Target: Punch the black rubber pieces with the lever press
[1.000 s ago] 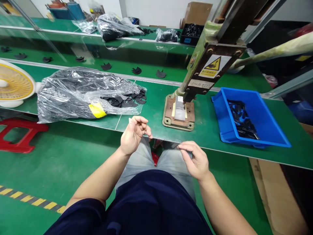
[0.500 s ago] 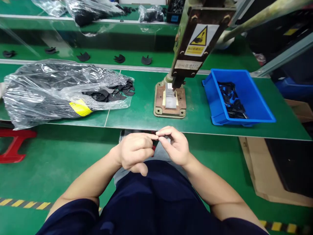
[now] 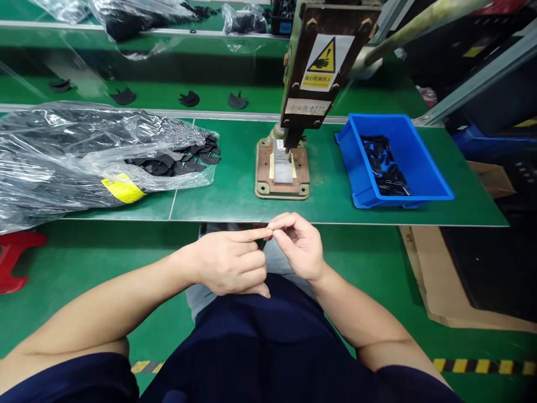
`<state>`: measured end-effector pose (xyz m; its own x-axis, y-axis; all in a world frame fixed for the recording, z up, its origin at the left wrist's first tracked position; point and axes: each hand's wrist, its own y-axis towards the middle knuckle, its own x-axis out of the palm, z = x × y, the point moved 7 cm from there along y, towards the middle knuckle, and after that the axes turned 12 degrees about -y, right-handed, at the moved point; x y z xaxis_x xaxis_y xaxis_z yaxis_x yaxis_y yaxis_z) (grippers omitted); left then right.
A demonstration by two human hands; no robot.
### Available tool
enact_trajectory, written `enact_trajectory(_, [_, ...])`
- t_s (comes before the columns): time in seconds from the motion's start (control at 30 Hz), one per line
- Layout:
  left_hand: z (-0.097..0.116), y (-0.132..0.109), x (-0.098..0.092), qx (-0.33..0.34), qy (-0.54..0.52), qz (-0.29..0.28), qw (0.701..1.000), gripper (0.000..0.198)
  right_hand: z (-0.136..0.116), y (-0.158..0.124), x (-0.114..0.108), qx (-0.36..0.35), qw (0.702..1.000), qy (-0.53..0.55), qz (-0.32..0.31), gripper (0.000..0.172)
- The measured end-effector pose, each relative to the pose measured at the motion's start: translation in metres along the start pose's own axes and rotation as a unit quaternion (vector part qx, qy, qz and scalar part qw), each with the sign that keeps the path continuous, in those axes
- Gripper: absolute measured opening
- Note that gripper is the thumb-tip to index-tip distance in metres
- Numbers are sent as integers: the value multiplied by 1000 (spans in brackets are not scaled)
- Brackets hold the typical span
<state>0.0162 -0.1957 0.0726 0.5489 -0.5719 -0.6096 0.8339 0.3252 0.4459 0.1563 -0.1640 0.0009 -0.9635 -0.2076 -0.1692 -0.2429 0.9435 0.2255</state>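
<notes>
My left hand (image 3: 232, 263) and my right hand (image 3: 296, 246) meet fingertip to fingertip over my lap, just below the front edge of the green bench (image 3: 235, 193). Both hands have their fingers curled and pinched together; whatever lies between the tips is too small to make out. Straight ahead on the bench stands a hand press (image 3: 283, 165) with a yellow warning label on its head. A clear plastic bag (image 3: 84, 154) full of flat black pieces lies to the left, with several spilling from its mouth.
A blue bin (image 3: 419, 168) with black pieces sits right of the press. Behind the bench runs a lower green belt (image 3: 146, 106) carrying single black pieces. A cardboard sheet (image 3: 453, 280) lies on the floor at right, a red stool (image 3: 17, 252) at left.
My hands came together from apart and now pinch at each other's fingertips. My view has dropped and shifted right, so the bench sits higher in frame.
</notes>
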Motion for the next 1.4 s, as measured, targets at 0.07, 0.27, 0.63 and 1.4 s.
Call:
enact_trajectory(0.07, [4,3,-2,9,26,5,1000,32,2,0,0,10,1000,2,2,19])
enact_trajectory(0.27, [7,7,4,15,65,-33,997,35,3,-5,-3,-36,998,-38,32,16])
enact_trajectory(0.63, [16,15,1,6,-12,56,998,30,-8,-13,-13,-117,978,-146,90,14])
enact_trajectory(1.4, [25,27,36,74,270,-74,957,41,-12,-18,-28,-206,942,-189,188,45])
